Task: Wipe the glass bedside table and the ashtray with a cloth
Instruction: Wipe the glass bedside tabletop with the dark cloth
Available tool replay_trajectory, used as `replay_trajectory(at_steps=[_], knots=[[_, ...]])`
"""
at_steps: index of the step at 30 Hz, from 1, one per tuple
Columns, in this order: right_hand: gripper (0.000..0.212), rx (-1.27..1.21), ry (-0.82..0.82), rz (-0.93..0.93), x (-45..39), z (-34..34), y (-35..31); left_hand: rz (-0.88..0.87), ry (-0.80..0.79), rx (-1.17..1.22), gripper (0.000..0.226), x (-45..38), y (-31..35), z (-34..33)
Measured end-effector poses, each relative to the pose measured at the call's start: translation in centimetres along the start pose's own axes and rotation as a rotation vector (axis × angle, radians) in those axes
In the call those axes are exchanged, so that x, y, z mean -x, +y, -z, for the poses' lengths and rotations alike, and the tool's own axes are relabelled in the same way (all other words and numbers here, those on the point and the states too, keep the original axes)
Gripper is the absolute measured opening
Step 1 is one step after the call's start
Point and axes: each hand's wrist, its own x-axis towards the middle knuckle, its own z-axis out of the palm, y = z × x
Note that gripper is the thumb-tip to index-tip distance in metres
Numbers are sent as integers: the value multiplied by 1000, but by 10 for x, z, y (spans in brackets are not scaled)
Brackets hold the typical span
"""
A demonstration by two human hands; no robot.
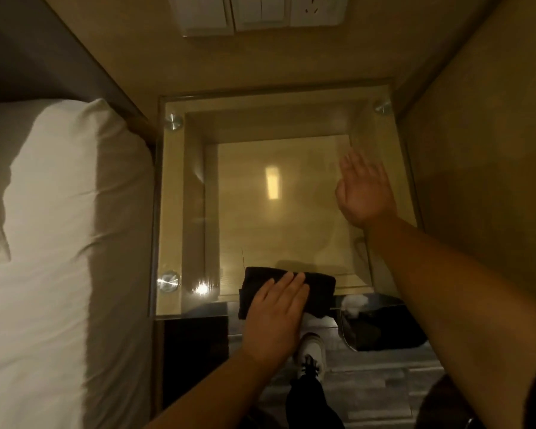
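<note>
Pressing flat: left hand [273, 311] lies on the cloth [317, 294], fingers straight and together, palm down, nothing pinched. Cloth is black, folded, sitting on the near edge of the glass top [186, 193], roughly mid-width, with one part hanging over the front edge.

Right hand [364, 188] is open too, fingers straight and close together, over the right side of the glass, well apart from the cloth. Can't tell if it touches the glass or hovers just above. It holds nothing.

Glass top is square, clear, fixed by round metal studs [168, 281] at the corners; three show, far left, far right, near left. A bright rectangular light reflection [273, 184] sits near the middle of the glass. Wooden shelf [291, 243] visible through it below.

Ashtray: can't pick one out in this view.

Around it: bed with white pillow [59, 187] just left of the table, wall switches and a socket [314, 9] at the top, wood panel on the right. Under the front edge, a white shoe [311, 351] on grey floor and a dark bin [384, 326] with something white in it.
</note>
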Motion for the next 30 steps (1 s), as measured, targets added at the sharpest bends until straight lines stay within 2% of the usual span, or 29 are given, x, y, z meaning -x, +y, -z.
replay_trajectory(at_steps=[4, 8, 11, 14, 17, 22, 24, 26, 28, 30], knots=[[65, -20, 2, 5, 3, -1, 0, -5, 27, 62, 44, 11, 10, 8], [65, -36, 1, 12, 3, 0, 0, 49, -16, 120, 43, 23, 7, 16], [63, -39, -31, 11, 2, 3, 1, -47, -58, 66, 46, 34, -2, 16], [64, -33, -81, 34, 0, 7, 6, -234, -122, -104, 59, 48, -25, 15], [65, -24, -84, 65, 0, 8, 12, -258, -142, -184, 82, 54, -55, 18], [64, -9, -77, 57, 0, 2, 13, -176, -134, -172, 94, 73, -105, 27], [64, -10, -83, 58, 0, 0, 13, -131, -97, -157, 81, 85, -123, 30], [63, -15, -90, 59, 0, 1, 14, -15, -61, -172, 66, 96, -144, 39], [63, -27, -95, 61, 0, 1, 14, 141, -23, -173, 62, 101, -168, 54], [62, -17, -86, 54, -1, 1, 13, 206, -18, -171, 58, 99, -182, 66]])
